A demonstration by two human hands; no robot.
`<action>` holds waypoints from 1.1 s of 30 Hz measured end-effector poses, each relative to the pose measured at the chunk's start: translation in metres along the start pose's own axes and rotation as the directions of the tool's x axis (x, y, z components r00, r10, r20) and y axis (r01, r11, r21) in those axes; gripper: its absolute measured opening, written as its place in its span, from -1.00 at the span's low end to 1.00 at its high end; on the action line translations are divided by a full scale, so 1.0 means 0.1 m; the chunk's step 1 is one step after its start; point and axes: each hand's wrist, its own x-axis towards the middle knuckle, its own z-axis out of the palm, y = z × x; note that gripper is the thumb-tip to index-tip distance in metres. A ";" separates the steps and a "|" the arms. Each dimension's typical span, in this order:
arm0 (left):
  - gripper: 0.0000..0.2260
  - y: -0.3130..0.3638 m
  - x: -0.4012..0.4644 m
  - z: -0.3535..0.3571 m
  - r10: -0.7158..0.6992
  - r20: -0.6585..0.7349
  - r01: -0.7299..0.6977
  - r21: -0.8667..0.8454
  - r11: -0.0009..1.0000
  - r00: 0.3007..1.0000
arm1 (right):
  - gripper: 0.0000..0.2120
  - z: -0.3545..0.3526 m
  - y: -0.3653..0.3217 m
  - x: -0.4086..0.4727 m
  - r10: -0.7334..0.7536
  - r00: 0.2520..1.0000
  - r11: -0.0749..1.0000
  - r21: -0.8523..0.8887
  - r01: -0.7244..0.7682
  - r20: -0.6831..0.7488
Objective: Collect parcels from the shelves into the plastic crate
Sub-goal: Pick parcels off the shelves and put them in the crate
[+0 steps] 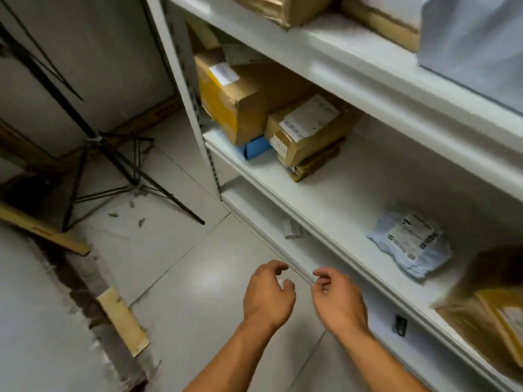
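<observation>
My left hand [267,297] and my right hand [338,302] hover side by side over the floor, just before the front rim of the bottom shelf [271,244]. Fingers of both hang loosely curled and hold nothing. On the middle shelf [334,205] stand a large brown and yellow box [235,100], a smaller labelled brown box [308,128] on a flat brown parcel [315,165], and a blue packet [254,148]. Farther right lie a pale plastic mailer [410,241] and a brown and yellow parcel [492,315]. No crate is in view.
The top shelf [353,60] carries brown boxes [285,7] and a white bag [475,43]. A black tripod stand [113,154] spreads its legs on the floor at left. Wooden planks [123,321] lie along a dark gap in the floor.
</observation>
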 end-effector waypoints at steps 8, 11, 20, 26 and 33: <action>-0.76 0.20 0.96 -0.46 -0.112 -0.133 0.059 -0.348 0.935 0.985 | -0.80 -0.03 -1.14 0.83 0.001 0.993 0.906 0.420 0.047 -0.114; -0.76 0.38 1.19 -0.56 -0.114 -0.144 0.041 -0.433 0.900 0.983 | -0.86 -0.11 -1.39 1.06 0.086 0.989 0.847 0.531 -0.010 -0.120; -0.80 0.53 1.34 -0.64 -0.155 -0.134 0.050 -0.577 0.815 0.979 | -0.30 -0.33 -1.75 1.63 0.041 0.928 -0.017 0.929 -0.370 0.371; -0.92 0.40 1.23 -0.78 -0.145 -0.101 0.032 -0.705 0.708 0.984 | -0.57 -0.14 -1.53 1.35 0.132 0.958 0.175 0.945 -0.276 0.256; -0.35 0.01 0.87 -0.95 -0.230 0.003 0.139 -0.803 0.579 0.973 | -0.57 0.12 -0.54 0.58 -0.036 0.916 0.543 0.777 -0.317 0.399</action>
